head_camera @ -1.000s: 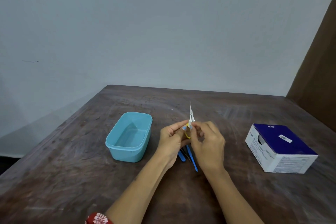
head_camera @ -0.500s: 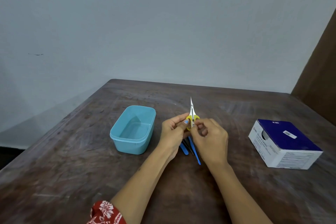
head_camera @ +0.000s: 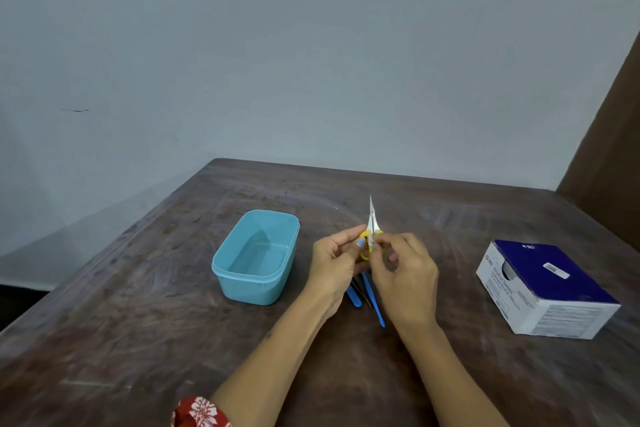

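Both hands were up over the middle of the table [head_camera: 145, 322], meeting at the small scissors [head_camera: 371, 222]. Left hand [head_camera: 332, 265]: thumb and fingers curled, pinching the yellow handle loops from the left. Right hand [head_camera: 407, 276]: fingers curled in, fingertips gripping the same handles from the right. The scissors were clear of the tabletop, blades together, tip pointing toward the far edge and roughly upright.

Blue-handled tools [head_camera: 376, 308] lay flat on the table right below the hands, partly hidden by them, with a thin dark one between; couldn't tell what kind. Teal container [head_camera: 277, 291] sat just left of the left hand, lid off, not touched. Blue-and-white swab box [head_camera: 554, 291] sat well apart on the right, near the table's right edge. Red floral sleeve [head_camera: 199, 411] showed at the near edge on the left arm.
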`<action>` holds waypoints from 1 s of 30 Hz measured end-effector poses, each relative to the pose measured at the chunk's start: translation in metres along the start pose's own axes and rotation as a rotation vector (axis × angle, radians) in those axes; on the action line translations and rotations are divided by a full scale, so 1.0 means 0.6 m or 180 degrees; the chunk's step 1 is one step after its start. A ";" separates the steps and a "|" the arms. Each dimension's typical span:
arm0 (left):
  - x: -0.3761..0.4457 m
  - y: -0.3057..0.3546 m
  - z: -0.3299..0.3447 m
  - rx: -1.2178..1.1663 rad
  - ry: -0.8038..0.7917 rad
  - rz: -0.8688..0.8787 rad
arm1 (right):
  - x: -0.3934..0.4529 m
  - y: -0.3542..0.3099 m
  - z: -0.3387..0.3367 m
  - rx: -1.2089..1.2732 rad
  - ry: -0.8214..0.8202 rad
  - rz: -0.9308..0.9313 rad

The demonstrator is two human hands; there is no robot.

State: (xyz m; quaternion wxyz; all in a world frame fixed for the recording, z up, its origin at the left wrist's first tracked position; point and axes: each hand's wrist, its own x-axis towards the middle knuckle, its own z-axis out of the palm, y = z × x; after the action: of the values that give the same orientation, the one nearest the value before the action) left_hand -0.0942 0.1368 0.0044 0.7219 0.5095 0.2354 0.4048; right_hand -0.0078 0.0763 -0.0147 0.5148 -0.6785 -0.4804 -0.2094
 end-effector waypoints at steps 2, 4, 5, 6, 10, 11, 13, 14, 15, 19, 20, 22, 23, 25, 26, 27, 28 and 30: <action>0.003 0.001 -0.003 -0.0074 0.0115 0.0008 | -0.002 -0.002 0.003 -0.0058 -0.0091 0.0003; 0.004 0.002 -0.004 -0.0101 0.0137 -0.0032 | -0.002 -0.001 0.007 -0.0108 -0.0078 -0.0060; 0.003 0.003 -0.003 -0.0083 0.0099 -0.0062 | -0.001 -0.001 0.007 -0.0143 -0.0020 -0.0088; 0.001 0.002 -0.001 -0.0048 0.0041 -0.0081 | 0.000 0.000 0.007 -0.0183 0.0055 -0.0105; -0.005 0.000 0.006 0.0071 -0.0082 -0.0039 | 0.002 0.005 0.004 -0.0348 0.0209 -0.0039; -0.005 0.000 0.006 0.0109 -0.0085 -0.0027 | 0.001 0.006 0.004 -0.0372 0.0218 -0.0003; -0.004 0.000 0.006 0.0206 -0.0076 -0.0040 | 0.002 0.004 0.003 -0.0420 0.0244 -0.0031; -0.004 0.000 0.005 0.0228 -0.0062 -0.0047 | 0.003 0.003 0.003 -0.0464 0.0251 -0.0118; -0.004 0.000 0.005 0.0223 -0.0036 -0.0038 | 0.004 0.003 0.003 -0.0514 0.0248 -0.0222; -0.003 0.004 0.003 0.0060 0.0087 0.0117 | 0.004 0.006 0.002 -0.0425 0.0206 0.0018; -0.002 0.005 0.002 0.0021 0.0108 0.0159 | 0.004 0.008 0.001 -0.0362 0.0205 0.0162; -0.002 0.004 0.001 0.0056 0.0127 0.0184 | 0.003 0.007 0.000 -0.0338 0.0190 0.0207; -0.002 0.003 0.002 0.0127 0.0108 0.0178 | 0.004 0.006 -0.001 -0.0377 0.0190 0.0109; -0.004 0.000 0.005 0.0219 0.0046 0.0162 | 0.006 0.002 -0.003 -0.0416 0.0210 -0.0069; -0.004 0.000 0.005 0.0208 0.0032 0.0165 | 0.006 0.000 -0.004 -0.0362 0.0206 -0.0035; -0.004 0.000 0.005 0.0163 0.0030 0.0178 | 0.006 -0.001 -0.004 -0.0269 0.0188 0.0083; -0.004 0.001 0.004 0.0088 0.0037 0.0197 | 0.004 0.000 -0.003 -0.0177 0.0157 0.0234; -0.003 0.002 0.001 -0.0043 0.0085 0.0222 | 0.001 0.005 -0.002 -0.0107 0.0087 0.0439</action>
State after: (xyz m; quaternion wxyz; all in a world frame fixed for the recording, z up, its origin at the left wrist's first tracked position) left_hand -0.0951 0.1354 0.0053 0.7076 0.5071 0.2244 0.4380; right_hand -0.0046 0.0757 -0.0153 0.5231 -0.7156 -0.4219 -0.1906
